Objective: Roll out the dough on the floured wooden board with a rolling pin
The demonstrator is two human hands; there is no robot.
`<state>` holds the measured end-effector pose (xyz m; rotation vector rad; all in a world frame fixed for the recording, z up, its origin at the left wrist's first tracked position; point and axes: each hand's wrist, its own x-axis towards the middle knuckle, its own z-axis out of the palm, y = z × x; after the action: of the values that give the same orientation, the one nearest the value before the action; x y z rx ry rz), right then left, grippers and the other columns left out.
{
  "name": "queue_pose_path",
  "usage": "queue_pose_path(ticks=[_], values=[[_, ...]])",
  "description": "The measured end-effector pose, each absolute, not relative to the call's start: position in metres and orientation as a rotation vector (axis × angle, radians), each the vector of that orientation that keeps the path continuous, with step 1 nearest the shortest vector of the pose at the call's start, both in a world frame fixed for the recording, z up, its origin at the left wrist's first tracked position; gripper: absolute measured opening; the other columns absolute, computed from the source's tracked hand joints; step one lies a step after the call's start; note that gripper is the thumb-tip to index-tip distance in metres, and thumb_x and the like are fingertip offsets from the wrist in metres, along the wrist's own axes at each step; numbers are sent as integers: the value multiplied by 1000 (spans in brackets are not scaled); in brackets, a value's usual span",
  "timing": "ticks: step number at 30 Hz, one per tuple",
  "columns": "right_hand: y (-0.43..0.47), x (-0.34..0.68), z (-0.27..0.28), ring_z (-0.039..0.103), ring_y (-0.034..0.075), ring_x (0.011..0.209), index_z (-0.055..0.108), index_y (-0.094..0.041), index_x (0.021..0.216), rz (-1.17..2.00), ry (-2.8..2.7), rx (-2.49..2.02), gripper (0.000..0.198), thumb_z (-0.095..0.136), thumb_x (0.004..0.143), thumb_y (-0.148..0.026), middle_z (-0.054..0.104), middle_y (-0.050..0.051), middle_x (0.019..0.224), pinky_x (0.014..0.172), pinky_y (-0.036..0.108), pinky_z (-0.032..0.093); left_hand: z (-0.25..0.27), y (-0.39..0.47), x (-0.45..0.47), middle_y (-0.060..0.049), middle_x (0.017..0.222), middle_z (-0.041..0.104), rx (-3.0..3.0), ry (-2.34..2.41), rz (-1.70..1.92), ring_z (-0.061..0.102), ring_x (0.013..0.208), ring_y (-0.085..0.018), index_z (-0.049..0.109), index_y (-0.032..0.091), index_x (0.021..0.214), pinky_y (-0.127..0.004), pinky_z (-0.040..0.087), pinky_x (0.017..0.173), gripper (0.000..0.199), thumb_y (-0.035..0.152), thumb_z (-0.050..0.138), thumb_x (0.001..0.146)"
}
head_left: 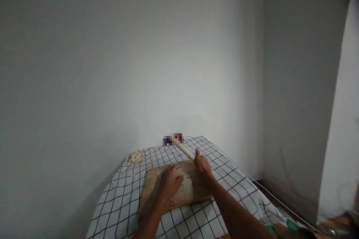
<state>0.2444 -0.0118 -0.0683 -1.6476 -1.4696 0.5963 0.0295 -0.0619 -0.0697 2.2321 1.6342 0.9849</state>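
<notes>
A wooden board lies on a table covered with a white cloth with black checks. Pale flattened dough is spread on the board. My left hand rests flat on the dough, fingers spread. My right hand is closed around a light wooden rolling pin, which points up and away toward the far left, its far end raised above the cloth.
A small heap of pale dough scraps lies on the cloth at the far left corner, by the white wall. A blurred patch sits at the table's far edge. A thin cable and some clutter lie at the lower right.
</notes>
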Motion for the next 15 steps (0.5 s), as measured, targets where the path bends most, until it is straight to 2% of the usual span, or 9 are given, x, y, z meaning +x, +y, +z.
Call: queue_pose_path(ticks=[3,6,8,10,11,15], values=[[-14,240,-64,78,29,102,84,-16,117,599,-1535,-1709,80,17,123,-59,80,19,105,89,37,54,-66,-61,23,-8,146,81,2180,1613,986,73,140,-34,79,30,134,-47,56,127,48,18,78,87],[-19,235,-58,79,31,109,84,-15,120,541,-1613,-1812,80,14,124,-54,81,23,112,95,40,56,-64,-59,15,-11,144,82,2238,1571,986,74,139,-34,81,25,131,-49,55,127,39,23,77,92],[-22,232,-55,78,32,113,79,-15,139,400,-1768,-1840,69,20,124,-49,81,24,119,98,43,57,-63,-58,14,-12,141,83,2310,1573,959,75,137,-33,82,23,127,-50,55,125,32,26,74,96],[-24,230,-52,78,33,117,65,-19,161,249,-1928,-1825,56,32,124,-45,81,24,126,99,44,57,-62,-58,16,-12,138,84,2377,1594,924,76,134,-32,83,23,123,-50,55,123,26,27,72,100],[-26,229,-50,78,33,118,60,-21,166,211,-1970,-1828,54,37,123,-45,81,24,127,99,44,57,-62,-58,17,-12,134,85,2405,1600,911,77,132,-32,84,22,121,-49,56,121,24,27,69,102],[-31,228,-42,78,33,119,65,-21,160,219,-1941,-1893,57,34,124,-50,82,23,126,99,42,57,-61,-60,18,-12,129,86,2442,1576,912,78,127,-29,84,22,118,-45,57,116,28,24,58,109]])
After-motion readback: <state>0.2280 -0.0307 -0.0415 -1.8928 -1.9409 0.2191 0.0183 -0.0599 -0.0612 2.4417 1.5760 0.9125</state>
